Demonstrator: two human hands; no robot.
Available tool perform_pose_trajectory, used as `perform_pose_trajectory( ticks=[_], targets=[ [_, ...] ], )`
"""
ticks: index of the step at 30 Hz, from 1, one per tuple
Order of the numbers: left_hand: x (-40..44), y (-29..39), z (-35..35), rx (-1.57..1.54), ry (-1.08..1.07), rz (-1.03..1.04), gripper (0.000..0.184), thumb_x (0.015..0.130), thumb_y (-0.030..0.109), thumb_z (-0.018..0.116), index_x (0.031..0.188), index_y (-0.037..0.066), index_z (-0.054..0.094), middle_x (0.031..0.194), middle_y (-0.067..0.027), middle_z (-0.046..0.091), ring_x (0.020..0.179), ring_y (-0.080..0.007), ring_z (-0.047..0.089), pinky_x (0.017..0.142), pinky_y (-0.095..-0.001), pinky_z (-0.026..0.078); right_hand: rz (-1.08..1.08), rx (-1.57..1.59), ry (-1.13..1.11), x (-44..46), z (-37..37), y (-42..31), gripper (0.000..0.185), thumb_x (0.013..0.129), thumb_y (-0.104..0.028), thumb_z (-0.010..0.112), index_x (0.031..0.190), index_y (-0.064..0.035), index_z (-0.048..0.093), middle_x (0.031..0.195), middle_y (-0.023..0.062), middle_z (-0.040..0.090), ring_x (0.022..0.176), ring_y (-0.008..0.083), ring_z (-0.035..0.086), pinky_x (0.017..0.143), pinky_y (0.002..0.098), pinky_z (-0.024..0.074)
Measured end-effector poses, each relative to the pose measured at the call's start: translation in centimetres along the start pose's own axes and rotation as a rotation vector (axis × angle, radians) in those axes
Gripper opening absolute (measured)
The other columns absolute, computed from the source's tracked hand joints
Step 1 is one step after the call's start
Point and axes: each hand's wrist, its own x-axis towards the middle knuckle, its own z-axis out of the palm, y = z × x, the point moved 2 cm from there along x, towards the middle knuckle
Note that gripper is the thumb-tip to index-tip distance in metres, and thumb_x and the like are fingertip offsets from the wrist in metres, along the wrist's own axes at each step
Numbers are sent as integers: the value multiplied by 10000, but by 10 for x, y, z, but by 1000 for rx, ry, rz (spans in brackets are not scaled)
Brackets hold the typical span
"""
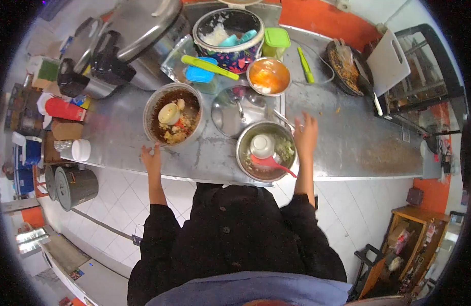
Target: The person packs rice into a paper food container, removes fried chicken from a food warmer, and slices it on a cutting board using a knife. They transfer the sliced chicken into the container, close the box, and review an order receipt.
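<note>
Both arms reach forward, one either side of the torso (227, 224), forearms bare! Left hand (151, 157) ahead and left of it, fingers loosely bent; right hand (306, 133) farther ahead, to its right, fingers seemingly spread, slightly blurred.

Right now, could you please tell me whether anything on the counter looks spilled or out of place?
A few small orange-yellow crumbs lie on the grey metal counter between the person's right hand and the round black pan of food; they look spilled, being outside any container. Nothing else clearly stands out.
</note>
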Motion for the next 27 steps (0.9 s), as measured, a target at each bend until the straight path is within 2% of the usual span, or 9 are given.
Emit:
perform_pose_trajectory(
  ticks=[2,3,5,6,9,11,19,22,27],
  targets=[
    [-9,11,0,-696,-231,-316,732,820,378,586,1309,-42,241,1184,-240,446,852,-302,592,730,-380,492,57,-237,-52,-41,-6,72,421,837,-267,554,1164,-11,490,974,192,551,881,312,555,735,378,456],
    [-8,9,6,-687,-249,-314,732,820,378,586,1309,-42,241,1184,-240,446,852,-302,592,730,-380,492,74,-246,-52,-55,-16,80,421,837,-267,554,1164,-11,490,974,192,551,881,312,555,735,378,456],
    [1,5,18,-904,-211,-309,629,861,257,545,1312,-27,211,1114,-197,491,688,-244,617,594,-323,526,618,420,-568,-80,-18,96,458,861,-284,531,1222,-15,447,976,158,577,762,229,606,590,309,482],
    [4,6,20,-900,-222,-304,629,861,257,545,1312,-27,211,1114,-197,491,688,-244,617,594,-323,526,572,614,-631,-87,-12,95,491,878,-302,511,1267,-23,403,997,138,587,658,167,613,497,248,467],
    [11,12,19,-905,-229,-258,544,876,174,505,1293,-27,220,1066,-188,512,714,-252,612,602,-342,540,544,743,-613,-101,-7,85,462,893,-293,485,1266,-31,405,969,133,593,630,163,609,492,255,484],
    [5,19,12,-942,-270,-290,506,882,135,482,1289,-22,226,1068,-185,511,689,-255,607,597,-339,542,755,1018,-451,-102,-9,68,445,889,-242,496,1271,-36,397,855,115,593,553,141,578,441,256,485],
    [-10,7,-15,-867,-259,-322,515,872,207,537,1288,21,296,1019,-160,496,654,-210,611,598,-305,538,598,861,-369,-110,-7,54,391,870,-153,519,1209,20,428,714,104,556,427,116,507,349,246,445],
    [-16,2,-28,-825,-213,-301,544,866,245,551,1294,21,303,1012,-154,488,685,-212,608,628,-313,537,562,836,-440,-109,-22,38,441,864,-166,537,1215,52,384,841,165,601,451,159,550,372,273,481],
    [-21,-1,-39,-795,-168,-233,558,870,302,543,1298,28,313,1048,-142,468,765,-210,601,673,-307,522,460,732,-381,-87,-21,-37,423,841,-177,582,1191,21,454,674,54,573,460,64,471,391,203,349]
  ],
)
